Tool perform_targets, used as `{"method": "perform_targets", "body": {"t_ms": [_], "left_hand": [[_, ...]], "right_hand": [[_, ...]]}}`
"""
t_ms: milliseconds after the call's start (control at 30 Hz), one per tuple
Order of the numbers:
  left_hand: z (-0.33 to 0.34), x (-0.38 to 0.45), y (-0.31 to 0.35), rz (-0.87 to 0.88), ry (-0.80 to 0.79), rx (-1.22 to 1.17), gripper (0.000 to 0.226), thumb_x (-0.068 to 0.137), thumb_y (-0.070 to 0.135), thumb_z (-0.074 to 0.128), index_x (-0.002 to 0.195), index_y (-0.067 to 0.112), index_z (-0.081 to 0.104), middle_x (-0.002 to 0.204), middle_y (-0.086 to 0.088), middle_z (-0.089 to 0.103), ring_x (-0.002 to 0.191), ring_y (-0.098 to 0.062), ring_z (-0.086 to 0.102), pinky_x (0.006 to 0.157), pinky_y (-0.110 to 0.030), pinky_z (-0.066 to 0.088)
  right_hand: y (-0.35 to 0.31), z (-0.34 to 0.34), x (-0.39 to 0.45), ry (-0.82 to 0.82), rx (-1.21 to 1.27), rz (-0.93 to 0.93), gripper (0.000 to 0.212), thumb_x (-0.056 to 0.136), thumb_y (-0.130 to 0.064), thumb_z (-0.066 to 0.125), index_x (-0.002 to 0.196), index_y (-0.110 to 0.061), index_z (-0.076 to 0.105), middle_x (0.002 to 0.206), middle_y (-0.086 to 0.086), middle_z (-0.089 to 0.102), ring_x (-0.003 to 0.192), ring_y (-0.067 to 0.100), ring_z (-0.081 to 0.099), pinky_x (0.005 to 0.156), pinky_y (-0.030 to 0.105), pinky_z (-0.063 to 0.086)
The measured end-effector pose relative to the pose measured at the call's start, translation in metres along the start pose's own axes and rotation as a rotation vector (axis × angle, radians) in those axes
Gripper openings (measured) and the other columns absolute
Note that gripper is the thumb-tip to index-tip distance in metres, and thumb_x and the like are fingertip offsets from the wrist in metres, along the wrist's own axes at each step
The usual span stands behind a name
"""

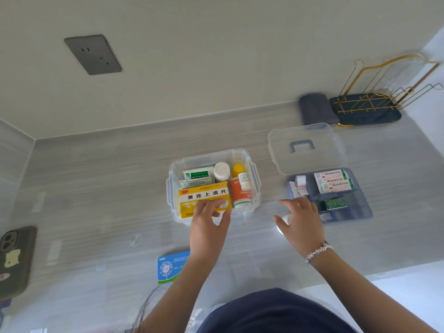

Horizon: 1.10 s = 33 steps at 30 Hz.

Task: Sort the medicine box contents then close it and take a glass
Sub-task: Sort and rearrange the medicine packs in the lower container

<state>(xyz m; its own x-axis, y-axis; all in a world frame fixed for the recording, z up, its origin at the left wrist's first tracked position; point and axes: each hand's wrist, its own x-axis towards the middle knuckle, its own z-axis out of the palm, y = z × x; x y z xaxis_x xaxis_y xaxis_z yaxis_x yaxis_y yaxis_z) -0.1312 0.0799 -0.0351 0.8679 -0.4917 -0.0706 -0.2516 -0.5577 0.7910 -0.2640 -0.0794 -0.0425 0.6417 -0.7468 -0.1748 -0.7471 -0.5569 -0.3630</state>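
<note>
Left hand (208, 227) pinching the yellow box (204, 199) at the front of the open medicine box (254, 179) mid-counter (bottles and packets packed in behind). Right hand (300, 221) spread wide, hovering by the blue tray (360, 207), clear lid (305, 150) just behind it.

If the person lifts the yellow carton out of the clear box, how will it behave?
The yellow carton looks like thin cardboard, so probably light and stiff, though it may dent. Its flat faces should not roll. The left hand already pinches its near edge.
</note>
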Motion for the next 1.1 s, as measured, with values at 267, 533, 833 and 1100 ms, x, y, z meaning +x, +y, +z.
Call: {"method": "perform_targets", "body": {"t_ms": [267,533,833,1100], "left_hand": [[0.042,-0.022,0.021,-0.027,-0.148,0.004,0.025,0.083,0.029,0.065,0.108,0.025,0.062,0.103,0.011,0.052,0.074,0.003,0.056,0.059,-0.002,0.041],[0.068,-0.03,0.038,-0.077,-0.238,-0.056,0.03,0.082,0.029,0.067,0.112,0.025,0.062,0.106,0.008,0.056,0.077,0.002,0.056,0.061,-0.003,0.043],[0.04,-0.022,0.048,-0.143,-0.335,-0.354,0.038,0.079,0.033,0.069,0.113,0.041,0.054,0.111,0.017,0.057,0.093,-0.003,0.062,0.071,-0.011,0.052],[-0.017,0.007,0.026,-0.151,-0.213,-0.455,0.034,0.079,0.024,0.07,0.102,0.047,0.059,0.103,0.012,0.067,0.082,-0.005,0.065,0.073,-0.019,0.054]], "right_hand": [[0.033,0.004,0.0,-0.213,0.024,0.034,0.04,0.083,-0.027,0.061,0.122,-0.022,0.055,0.124,0.007,0.05,0.105,0.029,0.057,0.083,0.035,0.052],[0.038,-0.027,-0.002,-0.136,0.325,-0.049,0.035,0.076,-0.024,0.071,0.11,-0.017,0.063,0.108,0.002,0.058,0.084,0.014,0.055,0.074,0.017,0.04],[0.008,-0.074,0.005,-0.225,0.711,-0.046,0.025,0.082,-0.025,0.067,0.106,-0.025,0.064,0.083,0.001,0.068,0.067,0.013,0.065,0.068,0.027,0.052],[-0.044,-0.052,0.023,-0.377,0.997,0.006,0.016,0.083,-0.016,0.066,0.098,-0.022,0.065,0.085,0.009,0.068,0.061,0.009,0.067,0.06,0.02,0.057]]}}
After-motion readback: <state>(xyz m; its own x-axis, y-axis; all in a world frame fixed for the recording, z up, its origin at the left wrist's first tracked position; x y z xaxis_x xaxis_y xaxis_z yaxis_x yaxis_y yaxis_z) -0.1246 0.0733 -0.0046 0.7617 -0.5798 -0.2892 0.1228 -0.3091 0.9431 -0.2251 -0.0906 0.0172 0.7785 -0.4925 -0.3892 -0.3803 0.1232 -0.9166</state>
